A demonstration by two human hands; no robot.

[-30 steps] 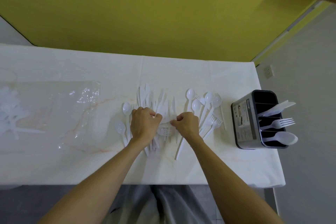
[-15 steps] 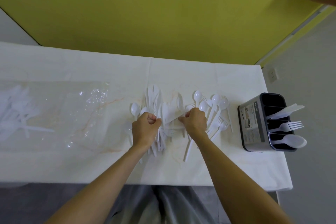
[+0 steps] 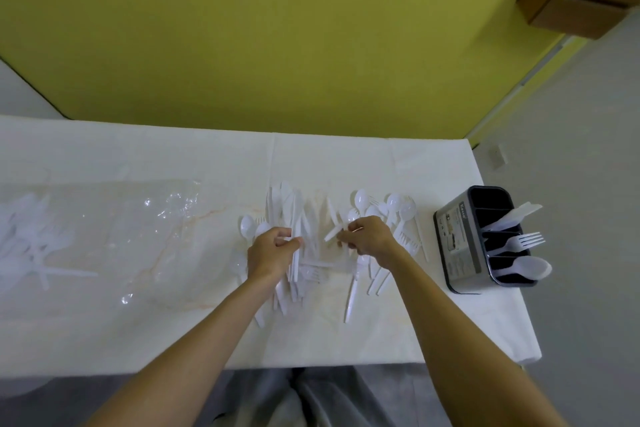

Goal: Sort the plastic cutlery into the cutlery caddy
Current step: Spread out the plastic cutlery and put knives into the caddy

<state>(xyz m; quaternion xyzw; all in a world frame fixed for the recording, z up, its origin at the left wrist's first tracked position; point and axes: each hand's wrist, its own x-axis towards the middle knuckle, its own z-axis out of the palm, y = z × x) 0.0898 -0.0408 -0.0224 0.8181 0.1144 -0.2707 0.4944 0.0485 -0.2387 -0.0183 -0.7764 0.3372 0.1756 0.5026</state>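
Note:
White plastic cutlery lies heaped mid-table: a bunch of knives on the left, spoons and forks on the right. My left hand has its fingers curled around a white knife handle in the left bunch. My right hand pinches a white plastic piece that sticks out to the left of its fingers. The grey and black cutlery caddy stands at the table's right end, holding a knife, a fork and a spoon in separate slots.
A clear plastic bag lies flat on the left, with more white cutlery at the far left. A white cloth covers the table. A yellow wall stands behind; the table's right edge is just past the caddy.
My two hands have drawn apart. The white piece they held together is now only in my right hand, lifted slightly; my left hand has dropped onto the knife bunch.

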